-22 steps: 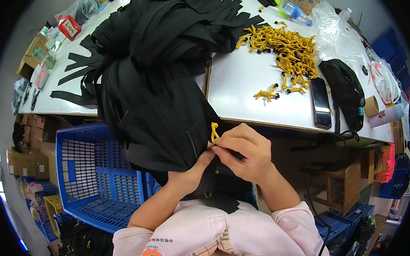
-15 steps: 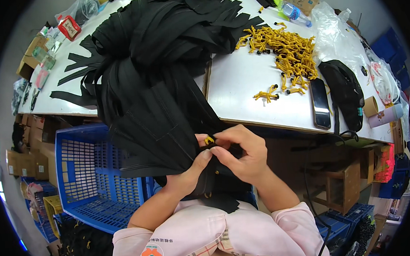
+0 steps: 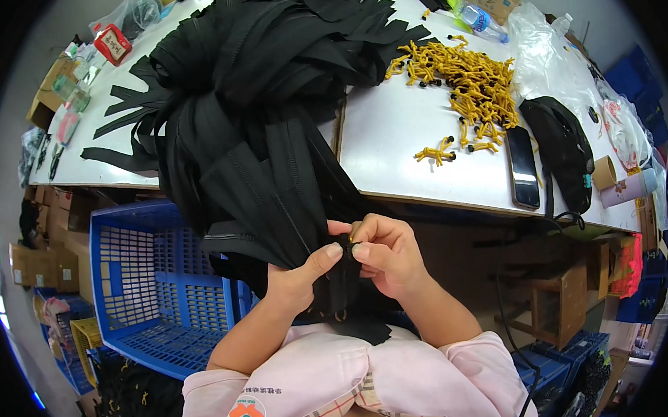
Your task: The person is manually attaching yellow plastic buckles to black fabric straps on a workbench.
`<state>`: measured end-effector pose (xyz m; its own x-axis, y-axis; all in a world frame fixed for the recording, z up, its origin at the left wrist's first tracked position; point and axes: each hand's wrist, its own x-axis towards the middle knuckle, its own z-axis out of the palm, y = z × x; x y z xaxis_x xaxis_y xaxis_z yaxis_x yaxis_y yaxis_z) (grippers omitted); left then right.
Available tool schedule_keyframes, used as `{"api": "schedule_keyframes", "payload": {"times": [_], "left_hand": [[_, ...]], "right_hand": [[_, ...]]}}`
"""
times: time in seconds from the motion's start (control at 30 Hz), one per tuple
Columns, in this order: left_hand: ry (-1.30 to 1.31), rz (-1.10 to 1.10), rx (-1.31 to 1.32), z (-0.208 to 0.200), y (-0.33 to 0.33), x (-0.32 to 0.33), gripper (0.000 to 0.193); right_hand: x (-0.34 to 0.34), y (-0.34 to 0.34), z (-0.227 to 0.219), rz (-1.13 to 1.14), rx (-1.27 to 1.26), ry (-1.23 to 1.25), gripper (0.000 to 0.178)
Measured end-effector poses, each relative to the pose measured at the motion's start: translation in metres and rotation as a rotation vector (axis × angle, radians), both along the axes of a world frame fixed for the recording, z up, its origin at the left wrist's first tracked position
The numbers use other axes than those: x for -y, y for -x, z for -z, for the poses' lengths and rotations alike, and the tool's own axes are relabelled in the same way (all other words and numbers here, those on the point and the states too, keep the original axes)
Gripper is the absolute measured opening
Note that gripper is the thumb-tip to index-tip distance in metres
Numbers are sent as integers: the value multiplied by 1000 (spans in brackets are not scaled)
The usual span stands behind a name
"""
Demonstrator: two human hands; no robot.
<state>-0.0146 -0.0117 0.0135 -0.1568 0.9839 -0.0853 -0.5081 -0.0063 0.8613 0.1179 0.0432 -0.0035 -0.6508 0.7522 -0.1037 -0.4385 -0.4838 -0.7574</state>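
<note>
Close to my body, my left hand (image 3: 304,277) is closed, thumb and fingers pinching a black zipper (image 3: 342,283) that hangs toward my lap. My right hand (image 3: 393,253) meets it there, its thumb and index finger pressed together on the same zipper. A bit of yellow cord (image 3: 352,238) shows between the fingertips; its exact grip is hidden. Many black zippers (image 3: 273,189) drape off the table edge beside my left hand and run up into a large heap (image 3: 260,55). A pile of yellow cord zipper pulls (image 3: 481,83) with black ends lies on the table (image 3: 391,150).
A blue plastic crate (image 3: 165,357) stands below the table on the left. Right of the yellow pulls lie a phone (image 3: 523,168), a black pouch (image 3: 559,154) and a clear plastic bag (image 3: 539,50). A water bottle (image 3: 482,23) lies farther back. A wooden stool (image 3: 558,303) stands under the table's right.
Both hands have shifted slightly down, and the yellow cord between the fingertips is now mostly covered. The draped zippers by my left hand have swung and folded differently.
</note>
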Motion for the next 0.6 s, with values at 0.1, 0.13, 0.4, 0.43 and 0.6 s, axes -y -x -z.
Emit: {"api": "schedule_keyframes", "payload": {"times": [0.1,0.13,0.4,0.43,0.6], "left_hand": [[-24,17,-59,4,5,0,23],[-24,19,-59,3,4,0,23],[-120,-45,-336,6,-3,0,21],[-119,-45,-336,5,-3,1,21],[-157,-73,-524,4,-6,3,21]], "right_hand": [[-1,0,-3,-36,-55,95,10],[-1,0,-3,-34,-55,96,10],[12,8,4,351,238,-565,9],[12,7,5,351,238,-564,9],[11,4,2,274,326,-730,2]]}}
